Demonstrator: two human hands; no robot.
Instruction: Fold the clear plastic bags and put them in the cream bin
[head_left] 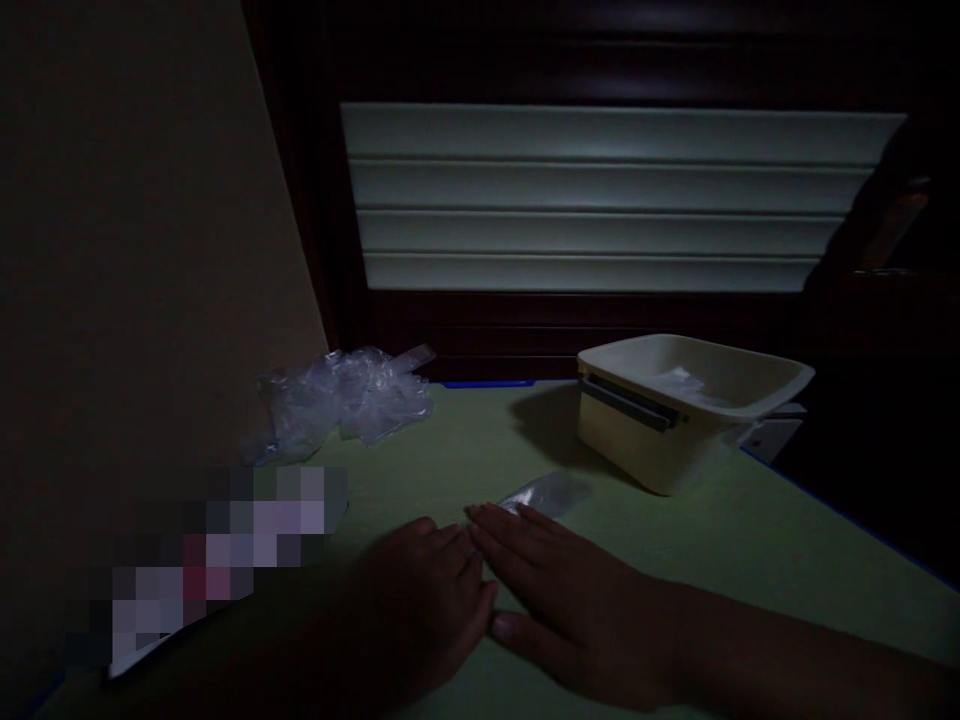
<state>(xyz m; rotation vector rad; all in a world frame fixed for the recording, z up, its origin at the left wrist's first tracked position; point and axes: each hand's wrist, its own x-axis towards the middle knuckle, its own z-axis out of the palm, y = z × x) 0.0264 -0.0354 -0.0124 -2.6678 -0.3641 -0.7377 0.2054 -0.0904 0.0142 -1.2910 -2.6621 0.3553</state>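
A small clear plastic bag (551, 494) lies flat on the pale green tabletop (450, 450), its near end covered by my hands. My left hand (431, 595) is closed, with its fingers curled at the bag's near end; the fingertips are dark and partly hidden. Across the same end rests my right hand (562, 600), palm down, with fingers stretched out and the thumb apart. The fingertips of both hands nearly meet.
Behind to the left is a heap of crumpled clear plastic bags (352, 390). A cream bin (630, 440) with a dark handle stands at the back right, some clear plastic inside. A blurred-out flat object (225, 570) lies at left. A slatted dark door (600, 190) rises behind.
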